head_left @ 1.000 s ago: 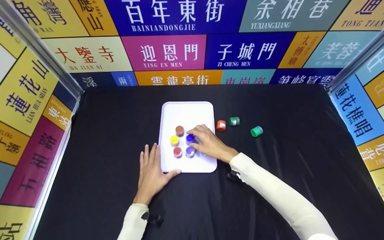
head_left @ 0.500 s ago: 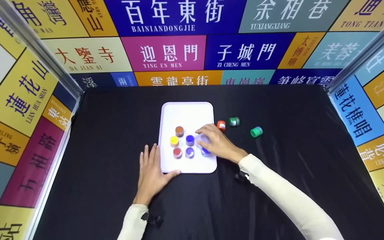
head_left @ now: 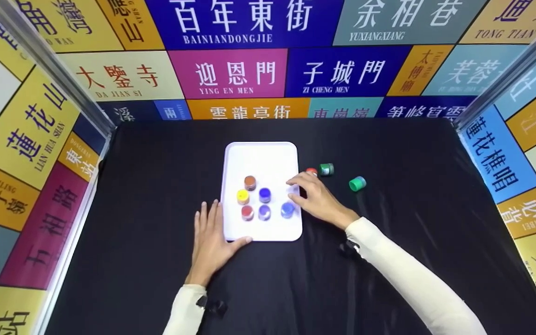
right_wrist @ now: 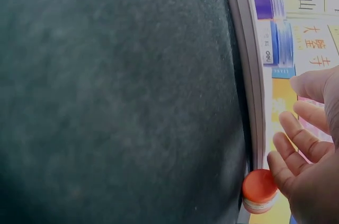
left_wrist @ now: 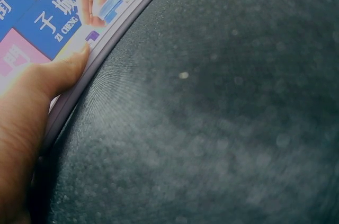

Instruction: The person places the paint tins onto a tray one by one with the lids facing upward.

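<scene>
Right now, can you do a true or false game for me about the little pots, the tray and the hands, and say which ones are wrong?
1. The left hand touches the white tray. True.
2. Only two pots are on the tray. False: six are, the brown pot, yellow pot, dark blue pot, red pot, purple pot and blue pot.
3. The right hand holds nothing. True.
4. The dark green pot and light green pot are off the tray. True.
5. In the head view, the light green pot is left of the tray. False: it is to the right.
</scene>
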Available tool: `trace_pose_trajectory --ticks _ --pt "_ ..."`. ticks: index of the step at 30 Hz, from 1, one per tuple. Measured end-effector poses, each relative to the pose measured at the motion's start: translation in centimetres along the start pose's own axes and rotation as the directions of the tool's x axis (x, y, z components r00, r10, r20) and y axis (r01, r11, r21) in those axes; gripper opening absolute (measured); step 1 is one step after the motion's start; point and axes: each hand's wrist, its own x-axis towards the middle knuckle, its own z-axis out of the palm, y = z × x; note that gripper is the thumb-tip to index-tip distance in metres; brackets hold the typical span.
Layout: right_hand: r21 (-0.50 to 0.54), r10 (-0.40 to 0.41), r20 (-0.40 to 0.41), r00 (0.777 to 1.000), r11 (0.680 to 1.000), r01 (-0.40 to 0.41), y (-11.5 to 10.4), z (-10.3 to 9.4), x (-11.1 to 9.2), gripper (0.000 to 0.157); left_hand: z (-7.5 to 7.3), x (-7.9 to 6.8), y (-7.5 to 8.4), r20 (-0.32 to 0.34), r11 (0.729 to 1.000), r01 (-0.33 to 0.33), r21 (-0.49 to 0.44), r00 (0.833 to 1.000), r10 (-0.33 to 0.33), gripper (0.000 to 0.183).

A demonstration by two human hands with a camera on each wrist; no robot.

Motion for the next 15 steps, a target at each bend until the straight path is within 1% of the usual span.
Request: trace_pose_trajectory --ticks 6,15 --pt "-0.009 -0.004 -0.009 1.000 1.000 0.004 0.1 -0.8 -0.4 0.030 0.1 0.1 0.0 0.001 1.000 0.003 0.001 1.000 -0.003 0.130" --pt "-0.013 0.008 -0.052 0.999 1.000 -0.009 0.8 -1.8 -1.2 0.030 0.2 0.1 -0.1 -0.001 1.000 0.002 0.012 1.000 -0.002 0.130"
